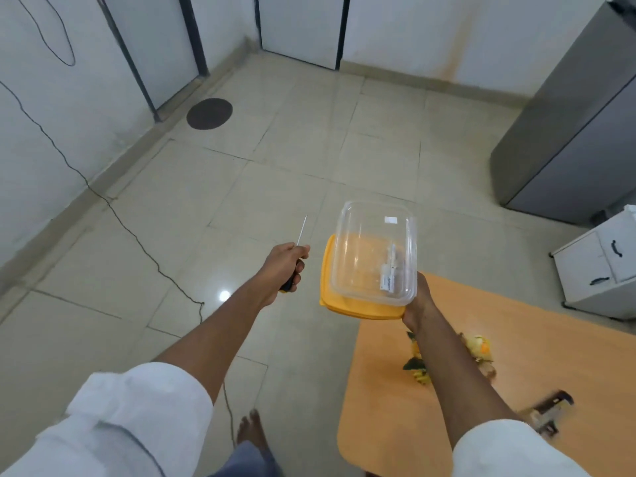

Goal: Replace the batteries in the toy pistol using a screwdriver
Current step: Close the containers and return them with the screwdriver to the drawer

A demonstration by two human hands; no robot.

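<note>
Clear box [373,249] gripped by right hand [418,304], screwdriver [297,251] fisted in left hand [282,270]; advise level carrying to table [516,339].

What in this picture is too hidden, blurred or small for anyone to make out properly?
- Head view: the screwdriver handle is mostly hidden inside the left hand.
- The small items in the clear container, held by the right hand, are too small to identify.
- The yellow object on the table is partly hidden by the right forearm.
- The dark object near the table edge is motion-blurred; it cannot be identified.
</note>
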